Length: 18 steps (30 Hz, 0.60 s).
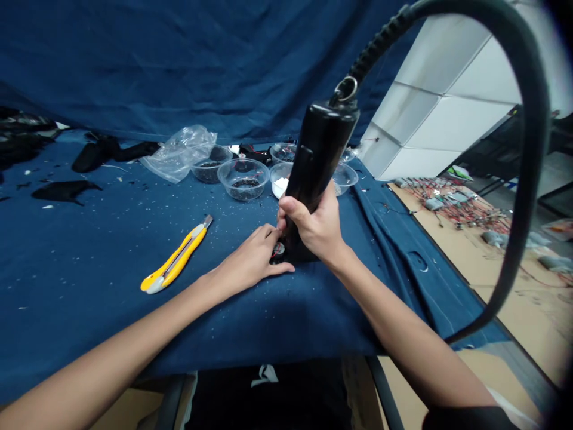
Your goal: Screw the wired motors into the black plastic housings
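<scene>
My right hand (320, 224) is wrapped round a black corded electric screwdriver (320, 149), which leans slightly with its lower end pointing down at the table. Its thick cable loops up and over to the right. Against the lower end, my left hand (257, 257) grips a small black part, with the thumb on the near side and the fingers on the far side. A round piece with a red wire (278, 251) shows between them. The screwdriver's tip is hidden by my hands. A yellow utility knife (179, 257) lies left of my left hand.
Several clear plastic bowls (244, 179) with small parts stand behind my hands. A clear plastic bag (179, 152) and black pieces (65, 190) lie at the back left. On the right, a cardboard-covered surface (514, 292) bears wired parts (461, 206). A blue cloth (156, 65) hangs behind.
</scene>
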Each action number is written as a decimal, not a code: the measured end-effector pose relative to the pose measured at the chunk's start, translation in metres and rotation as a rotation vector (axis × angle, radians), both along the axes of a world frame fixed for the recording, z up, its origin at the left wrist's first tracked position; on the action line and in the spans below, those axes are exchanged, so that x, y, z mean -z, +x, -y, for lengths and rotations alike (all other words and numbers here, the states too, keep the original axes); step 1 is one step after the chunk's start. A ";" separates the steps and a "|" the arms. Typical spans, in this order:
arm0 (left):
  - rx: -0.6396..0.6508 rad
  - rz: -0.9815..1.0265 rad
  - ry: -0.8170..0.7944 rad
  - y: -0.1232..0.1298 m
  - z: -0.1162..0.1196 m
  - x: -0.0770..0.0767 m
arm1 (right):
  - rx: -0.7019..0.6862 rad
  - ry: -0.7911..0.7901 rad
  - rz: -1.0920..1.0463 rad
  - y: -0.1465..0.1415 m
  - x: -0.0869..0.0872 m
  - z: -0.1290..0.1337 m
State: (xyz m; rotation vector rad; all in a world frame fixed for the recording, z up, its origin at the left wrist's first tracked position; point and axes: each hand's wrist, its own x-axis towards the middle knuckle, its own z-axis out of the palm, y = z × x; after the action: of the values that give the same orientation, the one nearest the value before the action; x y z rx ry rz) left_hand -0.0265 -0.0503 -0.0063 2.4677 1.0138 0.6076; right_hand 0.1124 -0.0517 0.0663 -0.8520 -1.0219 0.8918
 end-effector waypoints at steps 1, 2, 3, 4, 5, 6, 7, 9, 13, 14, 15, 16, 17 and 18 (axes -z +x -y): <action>0.002 0.009 -0.005 0.000 0.000 0.000 | -0.040 0.002 0.032 0.001 -0.001 0.001; 0.005 0.017 -0.010 0.000 0.000 0.000 | -0.082 0.009 0.072 0.003 -0.002 0.002; 0.008 0.025 -0.015 0.000 0.000 0.000 | -0.119 0.021 0.108 0.004 -0.004 0.004; 0.012 0.032 -0.016 0.001 0.000 0.000 | -0.142 0.034 0.134 0.006 -0.005 0.007; 0.014 0.040 -0.015 0.001 0.000 0.000 | -0.157 0.044 0.148 0.007 -0.007 0.009; 0.015 0.045 -0.013 0.001 0.000 0.000 | -0.170 0.050 0.155 0.009 -0.008 0.011; 0.015 0.048 -0.011 0.000 0.000 0.001 | -0.185 0.049 0.164 0.012 -0.010 0.013; 0.013 0.054 -0.020 -0.001 0.000 0.001 | -0.242 0.022 0.234 0.022 -0.013 0.014; 0.022 0.071 -0.099 -0.008 0.001 0.002 | -0.439 -0.178 0.418 0.048 -0.013 0.004; 0.027 0.075 -0.112 -0.009 0.001 0.002 | -0.494 -0.244 0.436 0.053 -0.011 0.000; 0.029 0.073 -0.112 -0.011 0.001 0.002 | -0.554 -0.292 0.482 0.057 -0.009 -0.003; 0.029 0.059 -0.098 -0.011 0.001 0.002 | -0.611 -0.323 0.537 0.059 -0.007 -0.007; 0.023 0.032 -0.069 -0.012 0.001 0.001 | -0.662 -0.331 0.606 0.059 -0.005 -0.009; 0.013 -0.007 -0.033 -0.011 0.001 0.001 | -0.697 -0.318 0.681 0.058 -0.003 -0.011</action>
State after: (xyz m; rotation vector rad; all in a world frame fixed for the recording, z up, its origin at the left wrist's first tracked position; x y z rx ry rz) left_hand -0.0379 -0.0514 -0.0071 2.4469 1.0013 0.5742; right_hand 0.1706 -0.0407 0.0697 -1.1238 -1.8696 1.4193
